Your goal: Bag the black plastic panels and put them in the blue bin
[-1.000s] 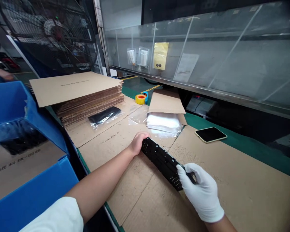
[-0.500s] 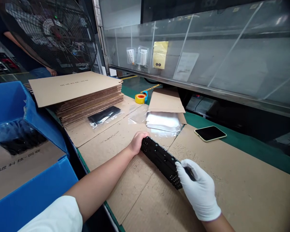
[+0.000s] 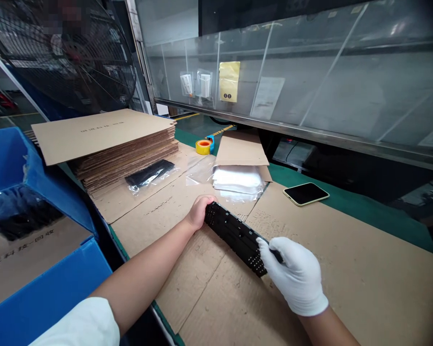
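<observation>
A long black perforated plastic part [image 3: 233,235] is held tilted over the cardboard-covered table, its far end up and left, its near end down and right. My bare left hand [image 3: 199,212] is closed around the far end. Gloved in white, my right hand [image 3: 294,271] grips the near end, thumb on the face toward me and fingers behind the edge. Rows of small holes show near both ends of the part. The fingertips behind it are hidden.
Beyond my hands lie a stack of white plastic bags [image 3: 237,180], a tape roll [image 3: 203,146], a bagged black part [image 3: 149,174] and a phone [image 3: 306,194]. Piled cardboard sheets [image 3: 104,134] stand at the left, behind a blue bin [image 3: 57,283]. A large fan [image 3: 75,57] is further back.
The view has shifted slightly, so the table things sit further left. Both hands keep their hold on the black part. The person by the fan has moved behind its grille.
</observation>
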`<state>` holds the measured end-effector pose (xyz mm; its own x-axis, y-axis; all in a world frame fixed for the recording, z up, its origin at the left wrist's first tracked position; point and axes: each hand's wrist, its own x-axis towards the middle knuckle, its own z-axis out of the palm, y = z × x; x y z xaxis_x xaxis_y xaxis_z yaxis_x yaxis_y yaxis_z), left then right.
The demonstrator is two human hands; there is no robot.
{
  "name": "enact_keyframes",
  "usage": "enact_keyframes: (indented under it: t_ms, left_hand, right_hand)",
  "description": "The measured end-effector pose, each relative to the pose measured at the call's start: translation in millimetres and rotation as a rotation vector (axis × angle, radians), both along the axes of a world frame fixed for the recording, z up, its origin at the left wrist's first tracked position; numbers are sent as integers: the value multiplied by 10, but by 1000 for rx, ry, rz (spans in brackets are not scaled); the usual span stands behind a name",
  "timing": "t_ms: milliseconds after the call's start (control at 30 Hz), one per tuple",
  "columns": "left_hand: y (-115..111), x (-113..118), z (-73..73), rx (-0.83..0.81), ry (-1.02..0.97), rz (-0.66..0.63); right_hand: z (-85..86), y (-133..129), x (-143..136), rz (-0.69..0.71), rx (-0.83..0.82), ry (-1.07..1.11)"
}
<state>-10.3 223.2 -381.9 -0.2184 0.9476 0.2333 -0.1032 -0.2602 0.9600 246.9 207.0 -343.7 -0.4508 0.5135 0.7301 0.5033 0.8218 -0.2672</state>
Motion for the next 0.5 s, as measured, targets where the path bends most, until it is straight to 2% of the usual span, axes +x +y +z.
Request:
enact_keyframes:
  t_ms: [100, 333, 500]
  left_hand:
    - [-4, 7, 12, -5, -7, 2]
    - [-14, 27, 44, -10, -12, 8]
    - [-12, 27, 43, -30, -16, 24]
  right_hand:
    - [-19, 3, 2, -9, -18, 6]
    - [-46, 21, -11, 71, -196, 7]
    - [-52, 45, -14, 23, -90, 56]
